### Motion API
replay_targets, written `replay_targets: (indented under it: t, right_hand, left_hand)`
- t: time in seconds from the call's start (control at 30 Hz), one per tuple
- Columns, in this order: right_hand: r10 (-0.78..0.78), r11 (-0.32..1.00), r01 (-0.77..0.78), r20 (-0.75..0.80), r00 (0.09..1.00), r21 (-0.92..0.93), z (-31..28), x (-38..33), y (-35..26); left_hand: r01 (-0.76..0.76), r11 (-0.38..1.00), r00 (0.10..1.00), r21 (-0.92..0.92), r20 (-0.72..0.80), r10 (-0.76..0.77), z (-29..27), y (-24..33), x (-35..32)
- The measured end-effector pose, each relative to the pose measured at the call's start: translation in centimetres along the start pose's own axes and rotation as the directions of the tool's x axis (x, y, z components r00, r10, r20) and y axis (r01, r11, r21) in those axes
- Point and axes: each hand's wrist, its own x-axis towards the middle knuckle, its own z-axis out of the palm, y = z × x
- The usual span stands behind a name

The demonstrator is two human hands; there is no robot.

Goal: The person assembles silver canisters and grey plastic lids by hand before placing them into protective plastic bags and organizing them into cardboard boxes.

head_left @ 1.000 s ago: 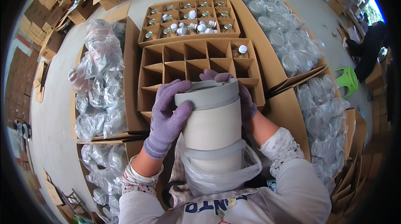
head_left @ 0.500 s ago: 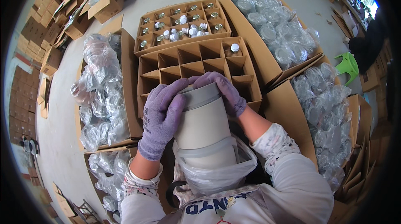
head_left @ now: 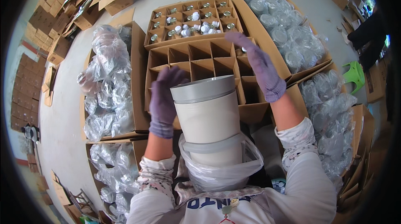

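Note:
A pale grey canister (head_left: 209,115) with a darker grey top rim (head_left: 204,89) stands close in front of my body, tilted slightly. Clear plastic bag film (head_left: 217,173) wraps its lower part, below a second grey band. My left hand (head_left: 163,98), in a purple glove, is beside the canister's left side; its fingers are blurred but apart and hold nothing. My gloved right hand (head_left: 262,67) is raised off to the right of the rim, fingers stretched out. Behind the canister sits a divided carton (head_left: 167,50) with mostly bare compartments; my right hand partly hides a white-capped bottle there.
A farther divided carton (head_left: 152,40) holds several glass bottles, with white-capped ones lying on top. Cartons of plastic-wrapped items (head_left: 108,82) flank me on the left and others (head_left: 288,36) on the right. A green stool (head_left: 354,77) stands at far right.
Both hands have come off the canister's top rim and spread apart, the right one up and outward. The canister stands more upright, and the whole view has shifted slightly.

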Motion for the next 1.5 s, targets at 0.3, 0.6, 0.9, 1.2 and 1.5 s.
replay_targets:
  t: [0.3,0.6,0.9,1.2,1.5]
  right_hand:
    - [0.062,0.949,0.003,0.196,0.979,-0.315,1.4,2.7,-3.0]
    - [0.045,0.999,-0.045,0.387,0.921,-0.008,3.7,2.1,-3.7]
    - [0.185,0.94,0.108,0.747,0.638,-0.325,12.0,5.5,-10.9]
    - [0.249,0.965,-0.196,0.379,0.891,-0.171,9.0,1.3,-6.0]
    - [-0.058,0.993,0.079,0.23,0.971,-0.084,5.8,-0.1,0.2]
  left_hand:
    - [0.099,0.995,0.971,-0.02,0.222,-0.092,-1.2,2.2,1.4]
    - [0.373,0.924,0.928,-0.087,0.023,-0.372,-1.6,0.5,1.6]
    - [0.351,0.922,0.923,-0.164,0.226,-0.312,0.6,-1.8,0.9]
    - [-0.045,0.882,0.973,-0.468,0.181,0.146,-5.8,-3.6,-0.3]
    - [-0.317,0.915,0.921,0.25,0.311,0.234,-0.8,0.0,-0.1]
